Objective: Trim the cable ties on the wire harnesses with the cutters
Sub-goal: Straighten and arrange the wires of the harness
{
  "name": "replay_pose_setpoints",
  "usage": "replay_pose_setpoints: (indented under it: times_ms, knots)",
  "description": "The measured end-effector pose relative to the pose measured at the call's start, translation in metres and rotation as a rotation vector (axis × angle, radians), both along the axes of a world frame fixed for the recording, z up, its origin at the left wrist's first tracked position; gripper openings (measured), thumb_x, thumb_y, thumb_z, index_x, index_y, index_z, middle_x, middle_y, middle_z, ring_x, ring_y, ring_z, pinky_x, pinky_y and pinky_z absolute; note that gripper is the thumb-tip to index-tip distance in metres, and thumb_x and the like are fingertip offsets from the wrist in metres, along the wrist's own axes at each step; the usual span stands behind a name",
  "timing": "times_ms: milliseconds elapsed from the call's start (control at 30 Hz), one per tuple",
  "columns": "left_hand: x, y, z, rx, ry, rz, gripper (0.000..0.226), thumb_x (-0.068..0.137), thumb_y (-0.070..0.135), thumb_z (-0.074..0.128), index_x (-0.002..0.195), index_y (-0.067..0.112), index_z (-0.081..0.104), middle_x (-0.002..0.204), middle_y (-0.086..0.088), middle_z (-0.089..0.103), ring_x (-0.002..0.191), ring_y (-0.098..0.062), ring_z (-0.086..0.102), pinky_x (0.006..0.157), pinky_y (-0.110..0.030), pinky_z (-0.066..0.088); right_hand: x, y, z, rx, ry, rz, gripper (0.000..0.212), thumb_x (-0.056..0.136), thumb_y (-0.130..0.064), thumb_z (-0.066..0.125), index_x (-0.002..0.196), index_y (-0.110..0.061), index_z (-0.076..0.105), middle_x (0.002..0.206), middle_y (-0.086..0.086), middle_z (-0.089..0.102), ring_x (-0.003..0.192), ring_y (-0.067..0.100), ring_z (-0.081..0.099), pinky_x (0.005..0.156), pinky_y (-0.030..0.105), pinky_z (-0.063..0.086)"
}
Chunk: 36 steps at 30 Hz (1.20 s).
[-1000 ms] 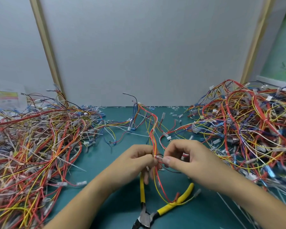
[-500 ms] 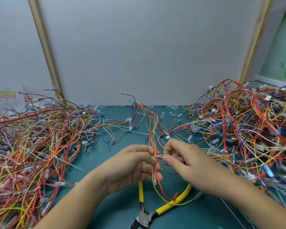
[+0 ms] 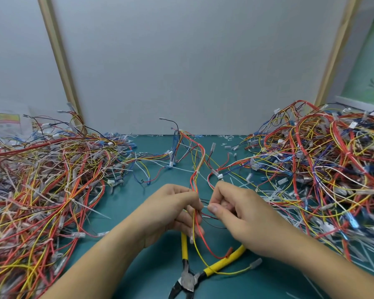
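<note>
Teal worktop (image 3: 138, 212), head view only. Big tangled heaps of harnesses: left heap (image 3: 41, 180) along the left edge, right heap (image 3: 322, 169) along the right edge. Short white offcuts (image 3: 227, 138) lie at the far edge, so I judge some trimming is done. Many long white tie tails stick out of the left heap, so plenty looks left. Which heap is the finished one, I cannot tell. One harness (image 3: 195, 180) is in work at mid-worktop, its red, orange and yellow wires running from the far edge down between the hands. Left hand (image 3: 171, 210): fingers curled round the harness wires, gripping them. Right hand (image 3: 242, 212): thumb and forefinger pinched on the white cable tie (image 3: 205, 206) just beside the left fingertips, the hands close together and almost touching. Cutters (image 3: 187, 277), yellow handles, lie at the near edge below the hands, handles spread, no hand on them. This tie is not yet cut.
</note>
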State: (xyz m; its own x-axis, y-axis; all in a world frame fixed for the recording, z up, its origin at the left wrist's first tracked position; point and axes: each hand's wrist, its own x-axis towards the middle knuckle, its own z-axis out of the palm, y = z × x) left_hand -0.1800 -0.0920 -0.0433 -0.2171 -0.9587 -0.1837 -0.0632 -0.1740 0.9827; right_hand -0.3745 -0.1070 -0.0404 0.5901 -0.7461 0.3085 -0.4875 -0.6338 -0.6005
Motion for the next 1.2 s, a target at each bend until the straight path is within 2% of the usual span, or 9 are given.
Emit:
replay_pose_setpoints:
  times_ms: [167, 533, 600, 667, 800, 967, 1067, 1133, 1200]
  knots:
    - [0.000, -0.001, 0.000, -0.002, 0.000, 0.013, 0.007, 0.069, 0.014, 0.059, 0.063, 0.012, 0.061, 0.064, -0.017, 0.061, 0.055, -0.034, 0.069, 0.047, -0.026, 0.053, -0.002, -0.003, 0.000, 0.060, -0.074, 0.004, 0.021, 0.095, -0.018, 0.062, 0.077, -0.024, 0.055, 0.055, -0.010, 0.047, 0.052, 0.006, 0.038, 0.051, 0.021, 0.031]
    - [0.003, -0.002, 0.002, 0.023, 0.016, -0.027, 0.019, 0.070, 0.015, 0.060, 0.083, 0.002, 0.058, 0.073, -0.017, 0.067, 0.061, -0.036, 0.071, 0.053, -0.028, 0.057, -0.001, 0.001, 0.006, 0.090, -0.065, 0.026, 0.020, 0.095, -0.019, 0.063, 0.077, -0.022, 0.056, 0.053, -0.010, 0.044, 0.051, 0.006, 0.035, 0.050, 0.020, 0.030]
    - [0.008, -0.003, 0.006, 0.054, 0.080, 0.039, 0.032, 0.073, 0.025, 0.076, 0.089, 0.001, 0.060, 0.081, -0.018, 0.066, 0.063, -0.035, 0.070, 0.053, -0.030, 0.057, -0.001, 0.004, 0.008, 0.077, -0.053, 0.049, 0.020, 0.095, -0.019, 0.063, 0.077, -0.023, 0.056, 0.054, -0.010, 0.045, 0.052, 0.006, 0.036, 0.051, 0.021, 0.030]
    - [0.012, -0.007, 0.008, 0.080, 0.117, 0.188, 0.046, 0.077, 0.043, 0.076, 0.092, 0.002, 0.061, 0.076, -0.017, 0.064, 0.057, -0.030, 0.066, 0.049, -0.029, 0.055, -0.002, 0.007, 0.012, 0.067, -0.032, 0.091, 0.020, 0.094, -0.018, 0.064, 0.077, -0.023, 0.056, 0.055, -0.012, 0.047, 0.052, 0.005, 0.039, 0.053, 0.018, 0.031]
    - [0.017, -0.015, -0.003, -0.061, -0.152, 0.375, 0.039, 0.092, 0.044, 0.063, 0.094, 0.005, 0.064, 0.059, -0.003, 0.054, 0.040, -0.015, 0.049, 0.039, -0.024, 0.040, 0.000, 0.014, 0.015, 0.090, 0.013, 0.201, 0.019, 0.094, -0.018, 0.064, 0.078, -0.023, 0.057, 0.055, -0.013, 0.046, 0.053, 0.005, 0.041, 0.053, 0.015, 0.031]
    - [0.019, -0.011, -0.003, -0.172, -0.384, 0.286, 0.031, 0.087, 0.050, 0.066, 0.080, 0.023, 0.077, 0.066, 0.000, 0.045, 0.049, -0.016, 0.027, 0.045, -0.022, 0.021, -0.003, 0.015, 0.015, 0.139, -0.016, 0.272, 0.015, 0.093, -0.022, 0.066, 0.080, -0.024, 0.058, 0.057, 0.005, 0.045, 0.052, 0.012, 0.037, 0.053, 0.022, 0.031]
    - [0.016, -0.009, -0.003, -0.145, -0.264, 0.198, 0.027, 0.090, 0.037, 0.068, 0.082, 0.012, 0.076, 0.050, 0.008, 0.047, 0.039, -0.012, 0.033, 0.040, -0.018, 0.027, -0.004, 0.015, 0.014, 0.146, 0.001, 0.305, 0.012, 0.091, -0.025, 0.068, 0.080, -0.023, 0.062, 0.059, 0.005, 0.042, 0.053, 0.012, 0.035, 0.053, 0.025, 0.031]
    - [0.013, -0.008, -0.001, -0.126, -0.144, 0.147, 0.020, 0.092, 0.023, 0.066, 0.083, 0.006, 0.073, 0.057, 0.000, 0.055, 0.043, -0.012, 0.041, 0.041, -0.020, 0.034, -0.003, 0.015, 0.014, 0.138, 0.015, 0.327, 0.011, 0.088, -0.028, 0.070, 0.079, -0.024, 0.066, 0.057, -0.003, 0.044, 0.053, 0.007, 0.038, 0.052, 0.020, 0.032]
    - [0.011, -0.006, 0.000, -0.127, -0.018, 0.094, 0.017, 0.091, 0.020, 0.065, 0.089, 0.006, 0.075, 0.067, -0.002, 0.063, 0.056, -0.011, 0.051, 0.055, -0.022, 0.039, -0.001, 0.012, 0.013, 0.086, -0.093, 0.273, 0.012, 0.085, -0.033, 0.070, 0.076, -0.025, 0.069, 0.066, -0.006, 0.055, 0.061, 0.009, 0.051, 0.058, 0.025, 0.042]
